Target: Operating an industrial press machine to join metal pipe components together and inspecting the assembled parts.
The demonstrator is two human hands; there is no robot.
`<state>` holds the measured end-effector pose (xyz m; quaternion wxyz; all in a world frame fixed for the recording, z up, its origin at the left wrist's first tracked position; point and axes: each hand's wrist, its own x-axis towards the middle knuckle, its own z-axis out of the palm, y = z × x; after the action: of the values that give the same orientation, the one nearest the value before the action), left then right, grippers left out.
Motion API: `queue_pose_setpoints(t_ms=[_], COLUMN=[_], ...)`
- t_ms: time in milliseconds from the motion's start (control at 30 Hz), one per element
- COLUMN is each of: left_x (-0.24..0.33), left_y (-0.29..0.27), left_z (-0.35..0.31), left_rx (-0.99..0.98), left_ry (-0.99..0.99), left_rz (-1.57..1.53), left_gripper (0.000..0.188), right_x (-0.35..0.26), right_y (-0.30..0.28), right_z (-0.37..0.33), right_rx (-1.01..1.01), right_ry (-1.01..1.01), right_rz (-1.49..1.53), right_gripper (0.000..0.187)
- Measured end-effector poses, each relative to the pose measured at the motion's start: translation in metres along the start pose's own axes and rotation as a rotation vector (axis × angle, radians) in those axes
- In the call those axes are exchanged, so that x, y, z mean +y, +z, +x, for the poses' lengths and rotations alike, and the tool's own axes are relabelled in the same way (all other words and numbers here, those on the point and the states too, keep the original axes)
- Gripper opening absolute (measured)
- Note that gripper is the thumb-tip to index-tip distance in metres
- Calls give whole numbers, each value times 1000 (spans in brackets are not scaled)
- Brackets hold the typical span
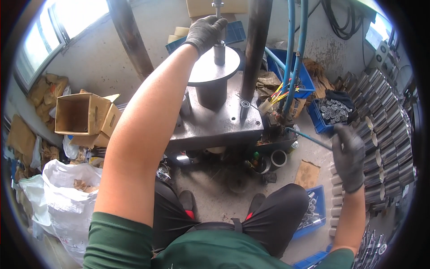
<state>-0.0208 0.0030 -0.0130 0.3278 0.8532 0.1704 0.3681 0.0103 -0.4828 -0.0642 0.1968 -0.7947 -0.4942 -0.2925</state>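
Note:
My left hand (205,34), in a dark grey glove, is closed around an upright metal rod (217,10) whose top shows above the fingers. Directly below it, a short metal cylinder (219,54) stands on a round flat metal plate (207,67). A thick dark column (211,95) carries this plate above a heavy steel block (219,123). Over to the right, my right hand (349,159) wears a black glove. Its thumb is apart from the loosely bent fingers, and the end of a blue lever (310,138) meets the hand's edge. I cannot see whether it touches the palm.
Dark posts (256,49) flank the plate. Stacked metal tubes (387,134) rise at the right, beside a blue bin (320,123) of round metal parts. Another blue bin (319,206) sits by my right knee. A cardboard box (74,114) and white sack (67,197) stand left.

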Motion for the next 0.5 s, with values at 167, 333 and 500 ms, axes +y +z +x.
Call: queue_pose_setpoints(t_ms=[167,333,500], left_x=[5,-1,-15], left_y=[1,5,16], left_z=[-3,0,-4], left_rx=[24,42,73], left_ry=[8,-7,129], left_rz=[-6,-55,68], left_gripper=[47,50,51], right_x=[37,53,52], right_y=[28,46,43], right_z=[88,145,149], right_rx=[230,119,12], right_ry=[-25,144,267], right_rz=[-30,-66,-61], right_gripper=[17,23,29])
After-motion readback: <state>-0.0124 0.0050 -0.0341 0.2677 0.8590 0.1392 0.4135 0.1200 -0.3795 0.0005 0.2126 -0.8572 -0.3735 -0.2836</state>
